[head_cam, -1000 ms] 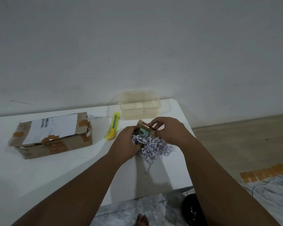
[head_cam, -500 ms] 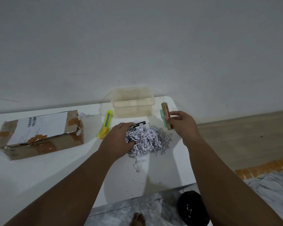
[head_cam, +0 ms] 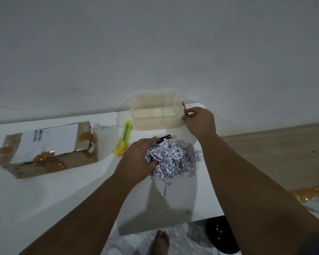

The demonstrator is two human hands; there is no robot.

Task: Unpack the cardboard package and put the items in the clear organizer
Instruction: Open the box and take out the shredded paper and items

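1. My right hand (head_cam: 199, 120) pinches a thin wooden item (head_cam: 184, 108) upright at the clear organizer's (head_cam: 156, 115) right end.
2. My left hand (head_cam: 136, 161) grips shredded paper (head_cam: 175, 159) and a black pen (head_cam: 163, 138).
3. The cardboard package (head_cam: 48, 150) lies far left.

Cardboard package (head_cam: 50, 150) (glossy tape), translucent plastic organizer (head_cam: 156, 115).

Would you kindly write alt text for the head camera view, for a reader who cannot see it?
A person's right hand holds a small flat item at the right end of the clear organizer, while the left hand rests on a pile of shredded paper with a black pen. A yellow box cutter and taped cardboard package lie further left on the white table.
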